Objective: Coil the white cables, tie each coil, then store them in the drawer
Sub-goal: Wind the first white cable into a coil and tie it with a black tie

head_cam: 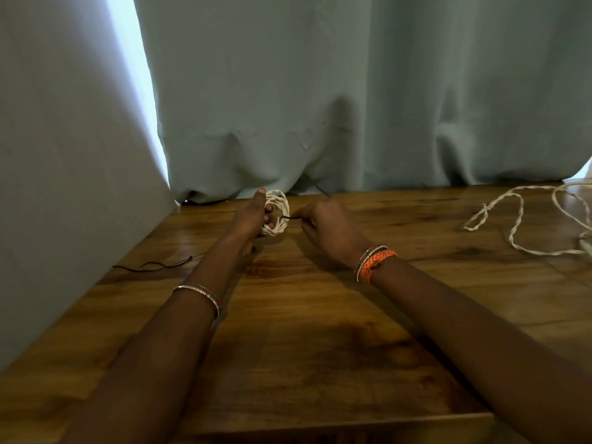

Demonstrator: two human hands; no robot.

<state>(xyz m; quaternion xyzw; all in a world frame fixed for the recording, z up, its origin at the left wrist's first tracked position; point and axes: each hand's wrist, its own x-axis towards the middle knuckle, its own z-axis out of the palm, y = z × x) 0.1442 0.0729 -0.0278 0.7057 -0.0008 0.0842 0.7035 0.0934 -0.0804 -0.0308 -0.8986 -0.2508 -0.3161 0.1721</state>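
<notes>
Wooden table (320,315), curtained backdrop. Left hand (253,216) gripped white coil (278,213); right hand (323,225) pinched dark tie (288,217). Advised: keep tie taut, cinch snugly.

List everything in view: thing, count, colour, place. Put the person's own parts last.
coil: one, white, held upright above the table's far left part.
dark tie: one, dark brown, running from the coil to the right hand, its end poking up behind that hand.
loose cable: at least one, white, uncoiled on the table's far right, running off the edge of view.
dark cord: one, black, lying on the table at the left by the wall.
table: one, brown wood.
curtain: one, pale blue-grey, behind the table.
bangles: thin, silver-toned, on both wrists.
orange band: one, right wrist.
left hand: grips the coil.
right hand: pinches the dark tie.
</notes>
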